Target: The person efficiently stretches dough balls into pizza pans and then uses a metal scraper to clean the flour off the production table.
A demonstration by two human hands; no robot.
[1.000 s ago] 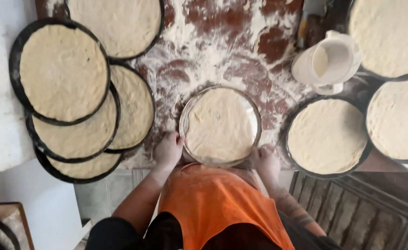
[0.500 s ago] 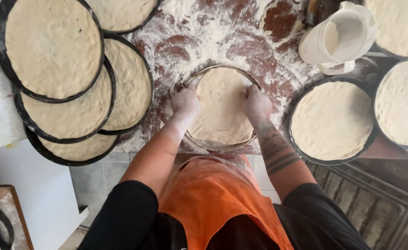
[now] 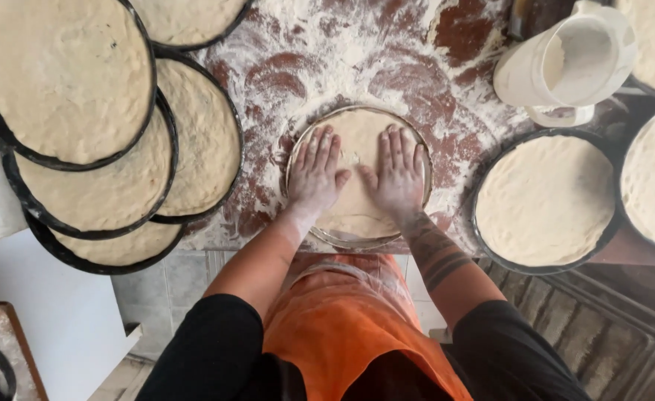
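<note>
Dough round (image 3: 357,215) in the shiny metal pan (image 3: 327,239) sits at the centre of the floured red worktop (image 3: 297,59), directly in front of me, and it is the piece in hand. Far left: a stack of dark pans (image 3: 15,167) fanned over one another, each already filled edge to edge with flattened dough (image 3: 60,74); I count at least five in that pile, judged finished as far as pressing goes. Centre: my left hand (image 3: 315,172) lies flat on the left half of the round, fingers spread and extended, palm down, holding nothing. My right hand (image 3: 398,174) lies flat on the right half just beside it, fingers likewise extended and slightly fanned, thumbs pointing toward each other, both hands dusted with flour. Visible dough reaches the pan rim at the near edge; what lies under my palms I cannot tell. Judgement: this round is mid-pressing, nearly spread but not yet left alone like the others. Right of centre: a white plastic jug (image 3: 565,63) holding flour stands near the worktop's far edge. Far right: more dark pans (image 3: 483,186) with dough already pressed out (image 3: 546,200), apparently complete. Remaining, by my estimate: only the piece under my hands.
</note>
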